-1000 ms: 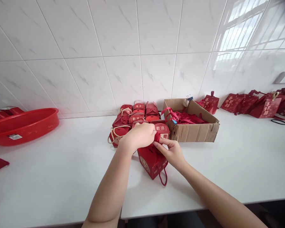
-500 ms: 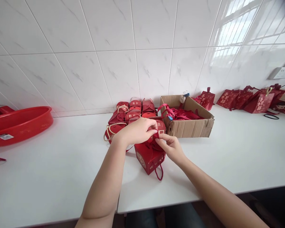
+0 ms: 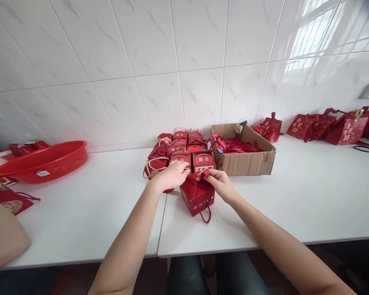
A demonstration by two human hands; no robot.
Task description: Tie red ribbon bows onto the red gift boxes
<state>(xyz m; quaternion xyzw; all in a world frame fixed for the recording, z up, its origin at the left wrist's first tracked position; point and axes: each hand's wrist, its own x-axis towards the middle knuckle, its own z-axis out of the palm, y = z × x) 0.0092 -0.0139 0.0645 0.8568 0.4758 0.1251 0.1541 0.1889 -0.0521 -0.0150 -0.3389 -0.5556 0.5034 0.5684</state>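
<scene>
A red gift box with a dark red cord handle stands on the white table in front of me. Over its top runs a red ribbon, looped near the middle. My left hand pinches the ribbon on the left side. On the right, my right hand grips the ribbon's loop between thumb and fingers. Right behind the box, more red gift boxes are packed in rows, some with cream rope handles.
A cardboard box of red ribbons sits right of the packed boxes. At the left are a red plastic basin and another person's arm. Red paper bags and a black ring lie far right, by the tiled wall.
My hands have moved apart, drawing the ribbon out sideways over the box, and a loop now shows. The view has turned left, bringing another person's arm into sight.
</scene>
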